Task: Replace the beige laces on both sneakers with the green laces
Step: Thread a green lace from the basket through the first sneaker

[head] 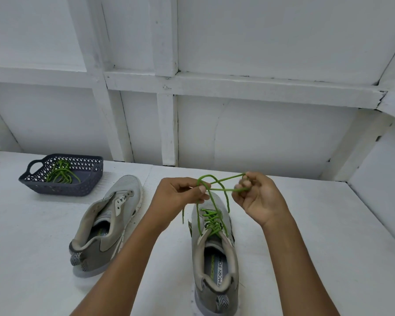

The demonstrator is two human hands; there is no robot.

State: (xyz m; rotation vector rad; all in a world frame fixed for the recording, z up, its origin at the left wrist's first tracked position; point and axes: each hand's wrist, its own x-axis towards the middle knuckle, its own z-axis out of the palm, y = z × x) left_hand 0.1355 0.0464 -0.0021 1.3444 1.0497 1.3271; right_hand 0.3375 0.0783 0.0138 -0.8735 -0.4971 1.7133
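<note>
The right grey sneaker (pixel 214 265) stands upright on the white table, threaded with a green lace (pixel 211 221). Both ends of that lace rise above its toe and cross in a loop. My left hand (pixel 176 197) pinches the loop at the crossing. My right hand (pixel 258 197) pinches a doubled strand pulled out to the right. The left grey sneaker (pixel 110 224) leans on its side with bare eyelets. A second green lace (pixel 61 173) lies bunched in the dark basket.
The dark perforated basket (pixel 87 185) with handles sits at the table's far left. A white panelled wall (pixel 237 124) runs along the back edge of the table (pixel 317 236), and another wall closes in on the right.
</note>
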